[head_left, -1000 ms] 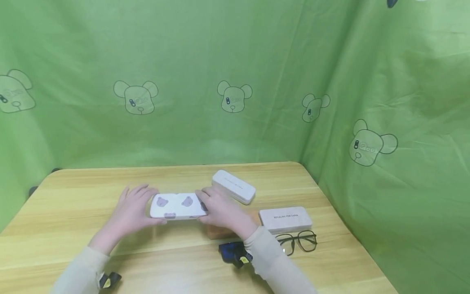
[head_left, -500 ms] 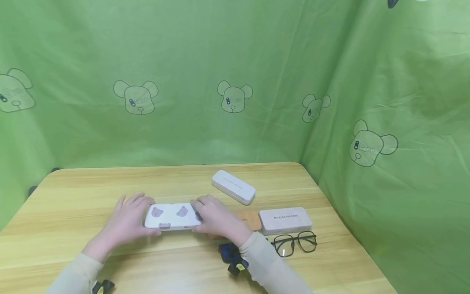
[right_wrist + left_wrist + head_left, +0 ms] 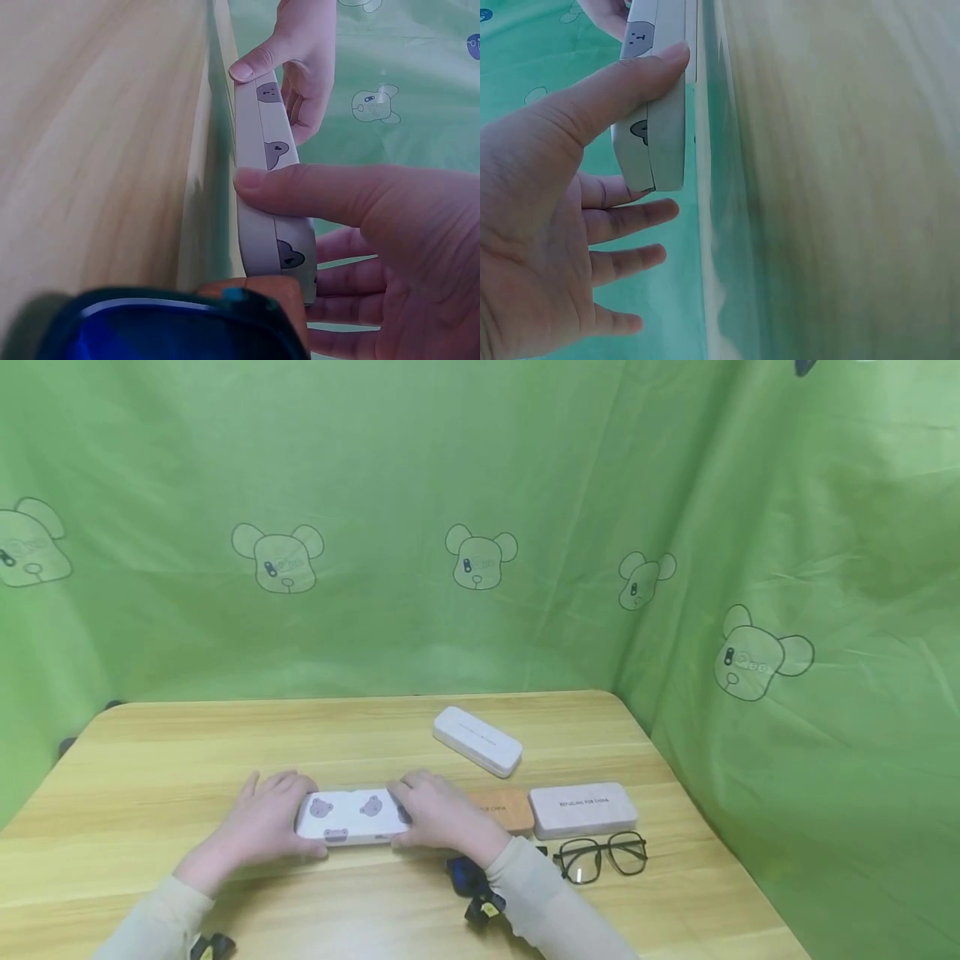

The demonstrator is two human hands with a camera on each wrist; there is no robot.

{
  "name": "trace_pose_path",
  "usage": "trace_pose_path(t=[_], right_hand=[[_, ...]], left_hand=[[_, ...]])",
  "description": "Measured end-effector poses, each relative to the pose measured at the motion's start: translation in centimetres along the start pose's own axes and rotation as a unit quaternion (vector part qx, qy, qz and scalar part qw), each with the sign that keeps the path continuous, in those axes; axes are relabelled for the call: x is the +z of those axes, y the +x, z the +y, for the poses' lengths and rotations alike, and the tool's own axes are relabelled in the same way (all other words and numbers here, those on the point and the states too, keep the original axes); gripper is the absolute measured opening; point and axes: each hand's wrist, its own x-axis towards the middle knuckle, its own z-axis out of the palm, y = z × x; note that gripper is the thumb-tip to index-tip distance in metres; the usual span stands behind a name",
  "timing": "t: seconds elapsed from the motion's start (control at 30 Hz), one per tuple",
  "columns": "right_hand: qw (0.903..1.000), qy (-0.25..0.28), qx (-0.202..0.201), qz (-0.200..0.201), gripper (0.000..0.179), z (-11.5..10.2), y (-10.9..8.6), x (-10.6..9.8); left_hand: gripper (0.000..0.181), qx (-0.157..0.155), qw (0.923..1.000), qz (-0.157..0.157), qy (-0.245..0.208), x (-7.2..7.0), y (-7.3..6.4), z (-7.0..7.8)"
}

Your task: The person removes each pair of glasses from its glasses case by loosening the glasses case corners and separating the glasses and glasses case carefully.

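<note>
Left hand [image 3: 264, 820], right hand [image 3: 438, 814] pinching bear case [image 3: 351, 817] ends — looks like set-down, left of orange case [image 3: 510, 811] — next needs even release.

The pale pinkish case [image 3: 583, 811] reads "REFUELING FOR CHINA" in dark capitals on its top, and on the orange case [image 3: 507, 811] just beside it "FOR CHINA" shows, the surface left of these words lying behind the right hand [image 3: 442, 814]. A line of print on the white case [image 3: 477, 741] farther back is too faint to read, and the yellow label [image 3: 489, 910] on the black device [image 3: 477, 912] is too small. The bear heads [image 3: 750, 660] on the green curtain [image 3: 525, 452] carry pale lettering, hard to make out past a Q on the rightmost one.
</note>
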Motion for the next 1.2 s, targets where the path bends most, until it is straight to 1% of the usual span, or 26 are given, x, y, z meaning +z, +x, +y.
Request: trace_pose_path(t=[0.27, 0.53, 0.8, 1.03, 1.2], right_hand=[[0.9998, 0.001, 0.005, -0.019, 0.072, 0.11, 0.17, 0.31], [0.9992, 0.010, 0.016, -0.036, 0.071, 0.16, 0.22, 0.49], [0.9991, 0.016, 0.013, -0.037, 0.073, 0.23, 0.15, 0.64], [0.9987, 0.028, 0.017, -0.038, 0.069, 0.35, 0.13, 0.77], [0.9986, 0.028, 0.016, -0.040, 0.070, 0.36, 0.12, 0.83]], left_hand=[[0.087, -0.005, 0.9998, -0.014, 0.011, 0.30, 0.05, 0.14], [0.088, -0.004, 0.9994, -0.030, 0.015, 0.63, 0.10, 0.22], [0.089, -0.003, 0.9988, -0.042, 0.023, 0.92, -0.02, 0.37], [0.086, 0.000, 0.9989, -0.045, 0.017, 0.82, -0.25, 0.57], [0.086, -0.002, 0.9988, -0.048, 0.014, 0.67, -0.39, 0.58]])
